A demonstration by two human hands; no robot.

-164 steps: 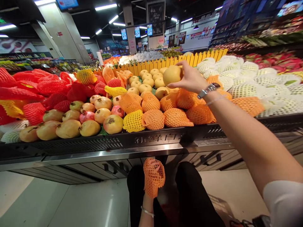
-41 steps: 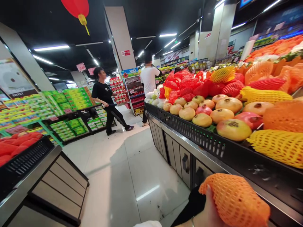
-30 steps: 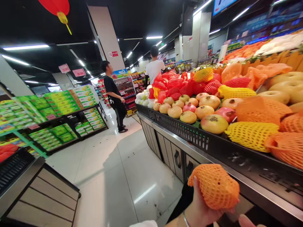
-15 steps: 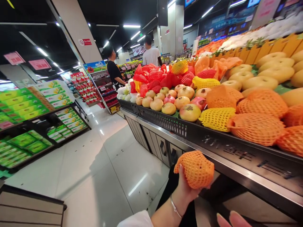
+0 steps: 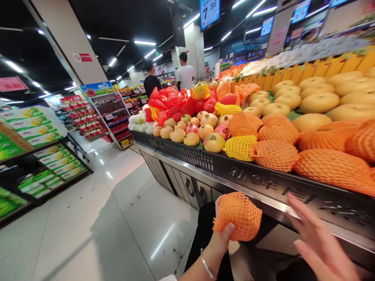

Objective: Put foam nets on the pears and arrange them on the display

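My left hand (image 5: 220,239), a thin bracelet on its wrist, is closed around a round fruit in an orange foam net (image 5: 241,216). The net hides which fruit it is. It is held in front of the display stand, below the rim of the black crate (image 5: 202,160). To the right, my right hand (image 5: 320,238) is in the air with fingers stretched out and nothing in it, close to the stand's metal edge (image 5: 281,208). Above it lie more fruits in orange nets (image 5: 331,166), and a yellow-netted one (image 5: 239,147) lies beside bare pomegranates (image 5: 214,142).
Large yellow-brown pears (image 5: 319,102) fill the upper right of the stand, and red-netted fruits (image 5: 170,99) are heaped farther back. Stacked green-and-white cartons (image 5: 35,123) stand on the left across the tiled floor (image 5: 123,218). Two people (image 5: 185,74) are in the background.
My right hand has risen into view from the bottom edge. My left thumb now lies across the front of the netted fruit. The view has swung to the right.
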